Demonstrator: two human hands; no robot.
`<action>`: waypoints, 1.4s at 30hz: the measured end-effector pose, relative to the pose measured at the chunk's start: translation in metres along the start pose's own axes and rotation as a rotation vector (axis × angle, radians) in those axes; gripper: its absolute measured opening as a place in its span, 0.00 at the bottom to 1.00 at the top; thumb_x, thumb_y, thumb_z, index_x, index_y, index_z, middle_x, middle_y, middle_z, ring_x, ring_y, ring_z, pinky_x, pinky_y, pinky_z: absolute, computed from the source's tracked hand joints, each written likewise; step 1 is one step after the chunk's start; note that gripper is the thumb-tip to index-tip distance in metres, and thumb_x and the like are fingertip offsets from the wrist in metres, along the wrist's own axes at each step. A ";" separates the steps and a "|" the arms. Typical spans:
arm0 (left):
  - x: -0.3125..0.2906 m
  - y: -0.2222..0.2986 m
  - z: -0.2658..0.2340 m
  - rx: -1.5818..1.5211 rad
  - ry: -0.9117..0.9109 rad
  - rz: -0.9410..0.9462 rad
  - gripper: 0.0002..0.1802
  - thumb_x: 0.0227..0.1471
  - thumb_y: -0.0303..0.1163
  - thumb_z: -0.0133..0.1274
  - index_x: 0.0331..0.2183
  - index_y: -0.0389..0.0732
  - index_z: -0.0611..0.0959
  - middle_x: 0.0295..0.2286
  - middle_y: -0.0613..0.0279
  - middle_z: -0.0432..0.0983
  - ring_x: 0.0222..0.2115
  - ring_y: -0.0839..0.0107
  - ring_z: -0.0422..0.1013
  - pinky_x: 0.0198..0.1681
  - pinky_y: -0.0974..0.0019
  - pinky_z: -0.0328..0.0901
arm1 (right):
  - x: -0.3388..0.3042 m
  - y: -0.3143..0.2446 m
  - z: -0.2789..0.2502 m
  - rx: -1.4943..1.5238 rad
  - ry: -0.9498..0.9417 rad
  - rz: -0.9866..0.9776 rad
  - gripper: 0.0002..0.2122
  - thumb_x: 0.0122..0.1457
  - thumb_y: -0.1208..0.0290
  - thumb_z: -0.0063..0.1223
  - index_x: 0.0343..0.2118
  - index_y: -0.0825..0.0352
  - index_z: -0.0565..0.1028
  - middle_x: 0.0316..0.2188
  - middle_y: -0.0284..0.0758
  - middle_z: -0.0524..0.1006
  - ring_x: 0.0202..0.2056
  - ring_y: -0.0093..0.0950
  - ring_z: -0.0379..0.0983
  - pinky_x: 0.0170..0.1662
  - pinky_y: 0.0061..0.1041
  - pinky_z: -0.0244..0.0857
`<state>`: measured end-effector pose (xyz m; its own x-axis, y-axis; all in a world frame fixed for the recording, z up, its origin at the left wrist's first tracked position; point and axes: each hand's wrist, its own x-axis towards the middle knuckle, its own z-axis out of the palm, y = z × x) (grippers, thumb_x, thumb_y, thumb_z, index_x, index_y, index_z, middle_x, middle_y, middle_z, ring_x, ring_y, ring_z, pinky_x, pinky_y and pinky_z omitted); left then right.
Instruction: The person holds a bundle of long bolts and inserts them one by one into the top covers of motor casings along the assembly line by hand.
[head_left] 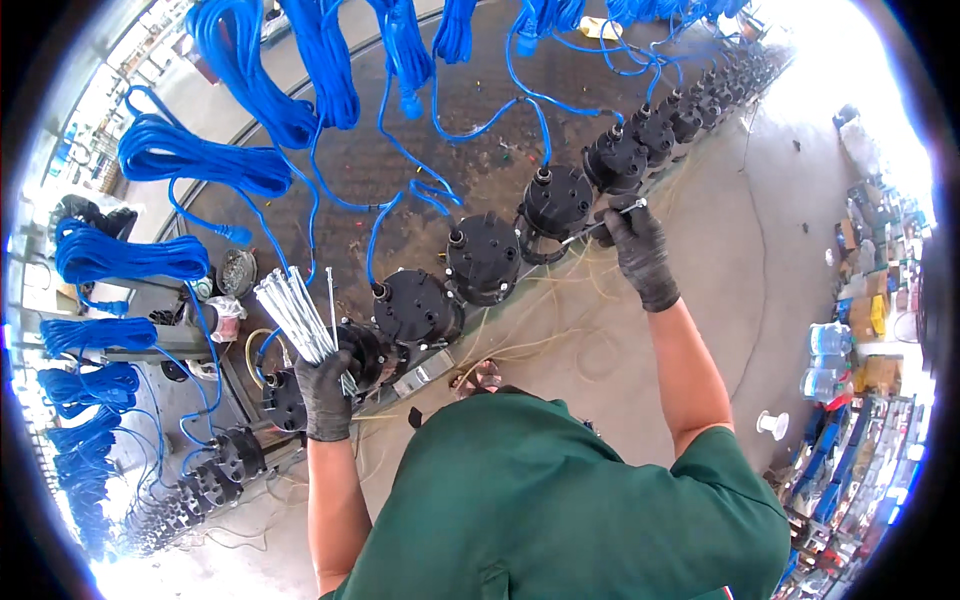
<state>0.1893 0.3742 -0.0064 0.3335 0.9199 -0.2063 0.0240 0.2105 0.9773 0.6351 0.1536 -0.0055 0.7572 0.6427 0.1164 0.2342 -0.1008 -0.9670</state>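
My left hand (326, 400), in a dark glove, is closed around a bundle of long silvery bolts (292, 312) that fans upward and to the left. One bolt stands apart from the rest, nearly upright. On the right, my gloved right hand (641, 258) pinches a single long bolt (580, 236). Its head shows above the fingers, and its shaft slants down to the left beside a round black motor-like housing (557, 200). Whether its tip touches the housing cannot be made out. Another black housing (483, 258) stands just left of that one.
Many black housings (415, 306) line the bench edge in a curved row. Coiled blue cables (205, 155) hang along the far side, their leads running to the housings. Thin yellowish tubes (545, 322) dangle below. Water bottles (828, 340) and a white spool (772, 425) are at right.
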 end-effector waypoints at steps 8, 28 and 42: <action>0.000 0.001 0.001 -0.066 -0.033 -0.014 0.15 0.43 0.18 0.58 0.38 0.35 0.84 0.29 0.63 0.81 0.28 0.74 0.77 0.35 0.68 0.72 | 0.009 -0.007 0.010 -0.055 0.055 0.076 0.07 0.68 0.71 0.53 0.44 0.67 0.76 0.34 0.30 0.81 0.32 0.20 0.79 0.36 0.23 0.75; -0.020 0.038 0.019 -0.192 -0.206 0.002 0.18 0.44 0.26 0.61 0.40 0.31 0.82 0.26 0.59 0.79 0.22 0.70 0.75 0.26 0.67 0.70 | -0.030 0.021 0.019 0.160 -0.263 0.038 0.15 0.60 0.62 0.60 0.46 0.66 0.79 0.35 0.36 0.81 0.35 0.29 0.79 0.39 0.30 0.73; -0.040 0.075 0.207 -0.107 -0.533 -0.244 0.28 0.43 0.35 0.68 0.46 0.32 0.80 0.26 0.60 0.79 0.23 0.71 0.75 0.26 0.67 0.70 | 0.016 -0.080 0.065 0.762 -0.975 0.383 0.13 0.60 0.70 0.61 0.47 0.66 0.78 0.33 0.31 0.79 0.34 0.22 0.77 0.40 0.25 0.72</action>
<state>0.3729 0.2844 0.0856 0.7577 0.5539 -0.3451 0.0738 0.4527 0.8886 0.5888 0.2207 0.0592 -0.1314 0.9867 -0.0953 -0.5459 -0.1523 -0.8239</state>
